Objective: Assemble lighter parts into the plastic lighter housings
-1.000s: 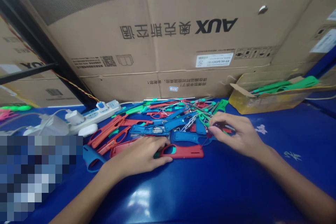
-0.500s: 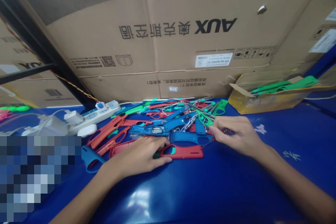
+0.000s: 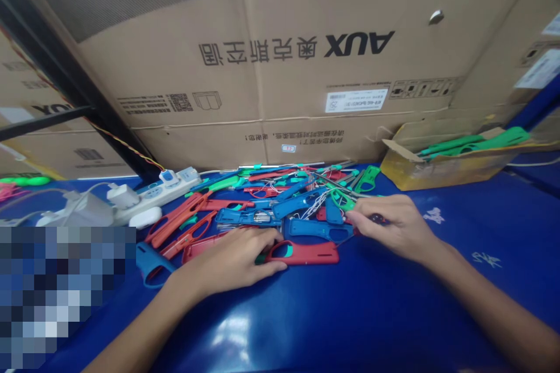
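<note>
- L hand (image 3: 245,253) grips red casing (image 3: 324,254) at its L end; far fingertips hard to see.
- R hand (image 3: 394,221) clenched on dark-handled tool (image 3: 380,219), mostly hidden; tip nr casing's R end, contact unclear.
- Parts pile (image 3: 293,205) beyond, overlapping.
- Blue table (image 3: 328,320) spreads nearer than hands, near edge cut off; box (image 3: 441,173) far R.
</note>
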A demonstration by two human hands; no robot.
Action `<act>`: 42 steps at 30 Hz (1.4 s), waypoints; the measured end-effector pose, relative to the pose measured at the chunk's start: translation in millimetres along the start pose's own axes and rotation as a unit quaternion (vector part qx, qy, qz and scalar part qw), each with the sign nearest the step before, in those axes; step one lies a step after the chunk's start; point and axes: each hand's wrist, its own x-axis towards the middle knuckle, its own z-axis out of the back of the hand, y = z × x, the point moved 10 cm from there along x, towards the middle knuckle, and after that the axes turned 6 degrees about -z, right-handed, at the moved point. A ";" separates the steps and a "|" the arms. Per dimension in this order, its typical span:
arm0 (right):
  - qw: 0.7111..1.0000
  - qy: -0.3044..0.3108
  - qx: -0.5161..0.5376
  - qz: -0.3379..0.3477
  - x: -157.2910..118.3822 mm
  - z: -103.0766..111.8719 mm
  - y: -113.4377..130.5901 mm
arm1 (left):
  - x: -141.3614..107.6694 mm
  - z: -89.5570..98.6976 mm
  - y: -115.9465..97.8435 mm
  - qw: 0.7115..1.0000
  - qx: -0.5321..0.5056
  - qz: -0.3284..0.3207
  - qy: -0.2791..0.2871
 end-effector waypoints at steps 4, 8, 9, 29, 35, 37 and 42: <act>1.000 -0.005 0.001 0.005 0.6 1.2 1.7 | -0.1 0.3 -0.4 1.000 0.002 0.002 0.004; 1.000 -0.004 -0.004 0.003 0.6 1.5 -0.1 | -0.2 0.3 -0.9 1.000 -0.002 0.003 0.005; 1.000 -0.002 -0.006 0.002 0.3 1.1 -1.1 | -0.3 0.1 -1.1 1.000 -0.002 0.002 0.006; 0.999 0.031 -0.012 -0.010 -1.7 -4.6 -3.6 | -2.6 1.0 -4.0 1.000 -0.005 0.002 0.007; 0.999 0.030 -0.014 -0.014 -1.6 -7.4 -8.1 | -2.4 -0.3 -4.2 1.000 -0.008 -0.002 0.010; 0.999 0.030 -0.013 -0.016 -2.1 -7.3 -9.2 | -2.5 -0.1 -4.2 1.000 -0.010 -0.004 0.009; 0.999 0.032 -0.004 -0.017 -1.7 -7.4 -9.6 | -2.9 0.8 -4.2 1.000 -0.012 -0.006 0.006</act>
